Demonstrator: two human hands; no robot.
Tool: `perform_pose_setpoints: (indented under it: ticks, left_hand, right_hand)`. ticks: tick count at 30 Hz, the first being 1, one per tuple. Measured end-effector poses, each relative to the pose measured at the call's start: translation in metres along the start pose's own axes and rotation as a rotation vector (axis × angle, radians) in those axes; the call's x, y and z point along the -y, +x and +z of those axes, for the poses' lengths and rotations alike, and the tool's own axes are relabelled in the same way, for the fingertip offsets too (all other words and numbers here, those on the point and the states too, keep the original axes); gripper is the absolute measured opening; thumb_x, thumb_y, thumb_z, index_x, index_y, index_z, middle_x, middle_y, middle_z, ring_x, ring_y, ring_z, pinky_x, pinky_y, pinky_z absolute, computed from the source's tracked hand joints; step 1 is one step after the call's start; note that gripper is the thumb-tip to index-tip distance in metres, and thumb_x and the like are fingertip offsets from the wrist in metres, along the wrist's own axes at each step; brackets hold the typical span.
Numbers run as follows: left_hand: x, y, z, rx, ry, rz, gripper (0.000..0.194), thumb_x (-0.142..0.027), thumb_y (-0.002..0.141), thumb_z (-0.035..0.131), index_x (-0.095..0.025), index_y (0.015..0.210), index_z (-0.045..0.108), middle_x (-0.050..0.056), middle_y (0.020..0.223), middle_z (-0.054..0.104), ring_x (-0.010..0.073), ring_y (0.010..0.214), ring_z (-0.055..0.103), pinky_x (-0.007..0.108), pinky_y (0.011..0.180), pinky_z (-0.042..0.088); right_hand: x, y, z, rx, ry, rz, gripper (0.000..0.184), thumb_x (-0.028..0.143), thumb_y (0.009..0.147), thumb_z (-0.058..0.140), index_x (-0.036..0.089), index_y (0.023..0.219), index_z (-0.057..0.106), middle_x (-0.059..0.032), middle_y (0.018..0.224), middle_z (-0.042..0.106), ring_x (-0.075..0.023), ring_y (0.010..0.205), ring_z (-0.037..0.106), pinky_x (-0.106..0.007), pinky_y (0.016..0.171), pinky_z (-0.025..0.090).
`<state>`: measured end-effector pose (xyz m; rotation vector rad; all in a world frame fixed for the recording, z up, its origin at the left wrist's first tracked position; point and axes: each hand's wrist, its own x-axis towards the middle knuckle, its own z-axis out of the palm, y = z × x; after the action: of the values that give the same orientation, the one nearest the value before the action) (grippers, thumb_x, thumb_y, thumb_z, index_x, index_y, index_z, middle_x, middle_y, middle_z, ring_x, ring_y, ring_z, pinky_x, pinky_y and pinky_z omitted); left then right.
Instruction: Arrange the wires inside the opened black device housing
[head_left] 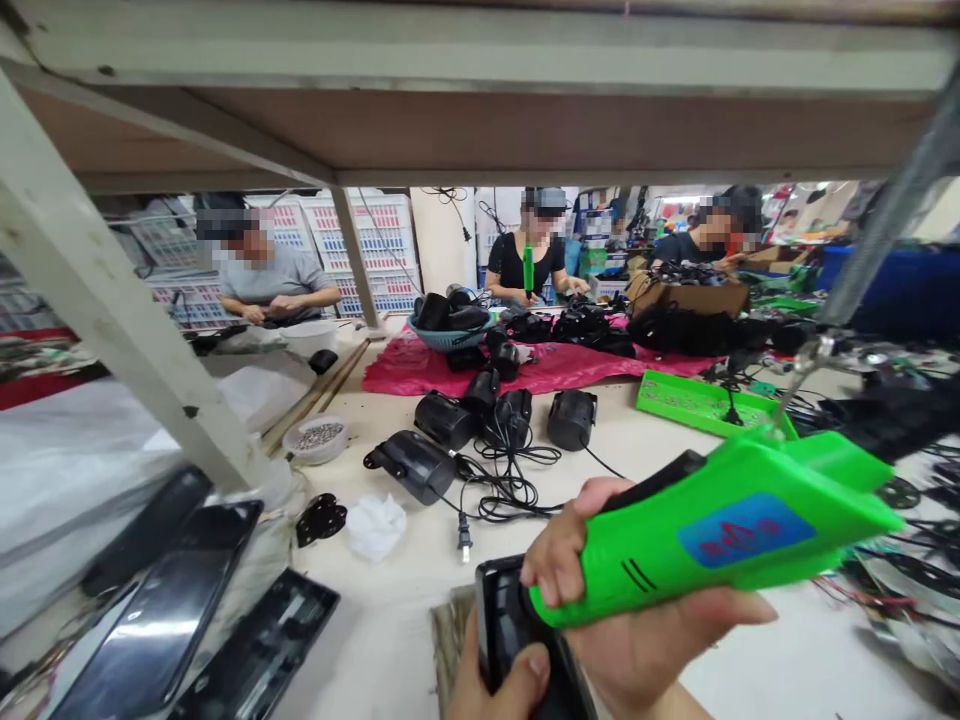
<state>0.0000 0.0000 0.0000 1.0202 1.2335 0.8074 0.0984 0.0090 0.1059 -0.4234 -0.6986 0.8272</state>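
My right hand (637,630) is wrapped round a bright green electric screwdriver (660,540) with a blue label, its nose tilted down to the left. That nose meets a black plastic housing (499,610) at the bottom centre; the exact tip is hidden. With thumb on top and fingers along the side, my left hand (506,685) grips this housing. A folded greyish cloth (450,640) lies beneath it. Farther back on the table are several black round-bodied devices (412,465) with cords, and a two-pin plug (464,540).
Black plastic panels (262,650) lie at left, near crumpled white tissue (376,527) and a tub of screws (319,440). A green tray (705,405) of small parts sits at right. A shelf (480,140) spans overhead. Several people work behind the pink sheet (390,368).
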Motion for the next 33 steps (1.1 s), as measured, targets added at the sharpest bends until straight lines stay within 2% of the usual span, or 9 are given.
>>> perform_pose_setpoints:
  ticks: [6, 9, 12, 18, 22, 24, 28, 30, 33]
  left_hand:
    - [-0.002, -0.001, 0.001, -0.020, 0.092, 0.018, 0.076, -0.042, 0.058, 0.059, -0.010, 0.126, 0.050, 0.015, 0.118, 0.067, 0.0317, 0.120, 0.056, 0.038, 0.102, 0.042]
    - [-0.002, -0.005, 0.003, 0.002, 0.047, 0.013, 0.083, -0.043, 0.057, 0.062, -0.009, 0.130, 0.044, 0.017, 0.122, 0.065, 0.0324, 0.120, 0.056, 0.040, 0.103, 0.041]
    - [-0.007, -0.009, 0.007, 0.021, 0.030, 0.029, 0.089, -0.045, 0.057, 0.061, -0.004, 0.133, 0.039, 0.021, 0.124, 0.063, 0.0331, 0.118, 0.057, 0.041, 0.101, 0.043]
    - [-0.020, -0.014, 0.010, 0.018, 0.066, 0.043, 0.093, -0.042, 0.053, 0.058, 0.005, 0.131, 0.038, 0.026, 0.128, 0.058, 0.0347, 0.121, 0.054, 0.040, 0.104, 0.039]
    - [-0.022, -0.014, 0.007, 0.053, 0.014, 0.013, 0.094, -0.046, 0.055, 0.059, 0.000, 0.134, 0.036, 0.022, 0.127, 0.060, 0.0321, 0.121, 0.055, 0.037, 0.102, 0.039]
    - [-0.021, -0.013, 0.006, 0.098, -0.042, -0.005, 0.095, -0.045, 0.055, 0.061, -0.002, 0.135, 0.035, 0.019, 0.124, 0.063, 0.0313, 0.118, 0.057, 0.037, 0.101, 0.039]
    - [-0.023, -0.012, 0.009, 0.171, -0.160, 0.020, 0.084, -0.039, 0.054, 0.065, -0.010, 0.129, 0.041, 0.013, 0.111, 0.070, 0.0298, 0.106, 0.063, 0.036, 0.094, 0.043]
    - [-0.025, -0.013, 0.010, 0.153, -0.165, 0.034, 0.083, -0.037, 0.053, 0.065, -0.009, 0.128, 0.042, 0.013, 0.111, 0.070, 0.0299, 0.106, 0.063, 0.036, 0.095, 0.042]
    - [-0.028, -0.014, 0.008, 0.101, -0.137, 0.013, 0.083, -0.038, 0.055, 0.062, -0.006, 0.128, 0.042, 0.016, 0.116, 0.068, 0.0316, 0.111, 0.060, 0.037, 0.098, 0.040]
  right_hand:
    - [0.002, -0.005, -0.001, 0.248, 0.014, -0.020, 0.050, 0.066, 0.073, 0.064, 0.021, 0.092, 0.070, -0.0013, 0.054, 0.063, -0.0162, 0.041, 0.055, -0.030, 0.046, 0.050]
    - [0.006, -0.002, -0.001, 0.170, -0.006, -0.037, 0.059, 0.074, 0.058, 0.070, 0.022, 0.085, 0.070, 0.0012, 0.048, 0.060, -0.0149, 0.037, 0.052, -0.027, 0.040, 0.048]
    - [0.012, -0.001, -0.002, 0.063, -0.017, -0.049, 0.066, 0.084, 0.054, 0.061, 0.024, 0.080, 0.068, 0.0045, 0.044, 0.056, -0.0117, 0.034, 0.047, -0.023, 0.038, 0.046]
    - [0.015, -0.011, 0.000, 0.294, -0.132, -0.078, 0.042, 0.061, 0.076, 0.065, 0.023, 0.092, 0.070, -0.0019, 0.054, 0.064, -0.0185, 0.044, 0.057, -0.032, 0.045, 0.050]
    - [0.010, -0.006, 0.004, 0.123, -0.077, -0.107, 0.067, 0.083, 0.056, 0.062, 0.023, 0.084, 0.070, 0.0034, 0.044, 0.056, -0.0125, 0.035, 0.048, -0.024, 0.037, 0.045]
    - [0.013, -0.001, -0.001, 0.096, -0.087, -0.075, 0.074, 0.088, 0.055, 0.054, 0.024, 0.087, 0.070, 0.0037, 0.044, 0.056, -0.0122, 0.036, 0.048, -0.023, 0.038, 0.045]
    - [0.025, 0.001, -0.013, 0.300, -0.222, -0.098, 0.075, 0.085, 0.058, 0.056, 0.028, 0.104, 0.068, 0.0020, 0.053, 0.061, -0.0142, 0.044, 0.054, -0.027, 0.047, 0.050]
    - [0.025, 0.001, -0.013, 0.376, -0.263, -0.075, 0.071, 0.083, 0.057, 0.060, 0.029, 0.101, 0.067, 0.0023, 0.055, 0.062, -0.0145, 0.046, 0.055, -0.028, 0.049, 0.051]
    - [0.014, 0.002, -0.005, 0.223, -0.179, -0.015, 0.072, 0.089, 0.055, 0.054, 0.026, 0.087, 0.068, 0.0041, 0.047, 0.057, -0.0117, 0.039, 0.049, -0.023, 0.042, 0.047]
